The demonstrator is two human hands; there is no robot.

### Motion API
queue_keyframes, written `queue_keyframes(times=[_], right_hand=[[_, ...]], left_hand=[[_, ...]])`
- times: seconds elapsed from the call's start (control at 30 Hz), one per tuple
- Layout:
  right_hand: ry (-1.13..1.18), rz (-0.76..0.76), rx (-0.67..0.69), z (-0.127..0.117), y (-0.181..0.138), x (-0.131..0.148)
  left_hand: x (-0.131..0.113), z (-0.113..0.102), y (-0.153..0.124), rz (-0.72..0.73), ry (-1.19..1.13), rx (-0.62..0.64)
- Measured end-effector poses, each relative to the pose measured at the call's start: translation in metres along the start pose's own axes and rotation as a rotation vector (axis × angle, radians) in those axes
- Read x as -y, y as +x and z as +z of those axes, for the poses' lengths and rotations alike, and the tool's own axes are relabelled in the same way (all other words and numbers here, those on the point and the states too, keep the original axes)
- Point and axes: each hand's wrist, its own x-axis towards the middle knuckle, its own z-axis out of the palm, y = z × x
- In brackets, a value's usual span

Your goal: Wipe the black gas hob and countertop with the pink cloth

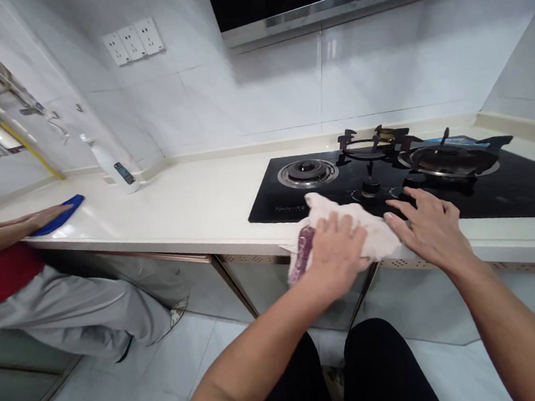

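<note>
Our left hand (336, 247) has hold of a bunched pale cloth (377, 231), palm down with the fingers bent over the top, while our right hand (430, 222) holds nothing, its fingers spread above the front of the black hob (265, 201), just beside the cloth; whether its thumb touches the fabric we cannot tell. The cloth lies across the front rim of the hob and the strip of pale counter (191, 198) before it, and its purple-banded end (306, 247) hangs over the counter's edge. To wipe well here, we do best to fold that loose end under the palm, so that it does not drag, and to press evenly where the glass meets the counter, since a crease like that probably traps grease. Short strokes along the rim seem safer than wide sweeps, because the 2 knobs, the nearer knob (371, 187) above all, stand close and could be knocked round. The left burner (309, 170) has no pan support on it, so its ring is easy to reach, with a fingertip inside the cloth for the grooves. Farther left, a co-worker's hand (49, 216) presses a blue cloth (72, 210) on the counter, near a white bottle (113, 165).
</note>
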Motion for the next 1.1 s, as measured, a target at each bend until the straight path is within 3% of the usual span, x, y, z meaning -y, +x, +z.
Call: queue_keyframes(times=[0.13,0.27,0.43,0.63,0.77,0.83,0.9,0.97,1.1], right_hand=[[-0.016,0.005,0.111,0.009,0.000,-0.014],[-0.031,-0.005,0.201,0.010,0.000,-0.019],[-0.038,0.001,0.245,0.008,-0.003,-0.019],[-0.049,0.002,0.223,0.012,-0.004,-0.020],[-0.057,0.012,0.207,0.012,-0.003,-0.016],[-0.063,0.012,0.197,0.011,-0.003,-0.013],[-0.068,0.017,0.190,0.009,-0.003,-0.010],[-0.069,0.020,0.184,0.008,-0.003,-0.008],[-0.079,0.019,0.189,0.010,-0.003,-0.010]], left_hand=[[-0.021,0.011,0.009,0.096,-0.013,-0.047],[-0.001,0.016,-0.012,0.006,-0.050,-0.073],[0.059,0.010,-0.063,-0.096,0.005,-0.072],[0.155,-0.012,-0.133,-0.311,0.166,-0.097],[0.195,-0.018,-0.152,-0.425,0.199,-0.145],[0.195,-0.015,-0.147,-0.445,0.213,-0.181],[0.179,-0.009,-0.133,-0.432,0.213,-0.202],[0.149,-0.001,-0.113,-0.384,0.182,-0.211],[0.065,0.016,-0.067,-0.235,0.042,-0.183]])
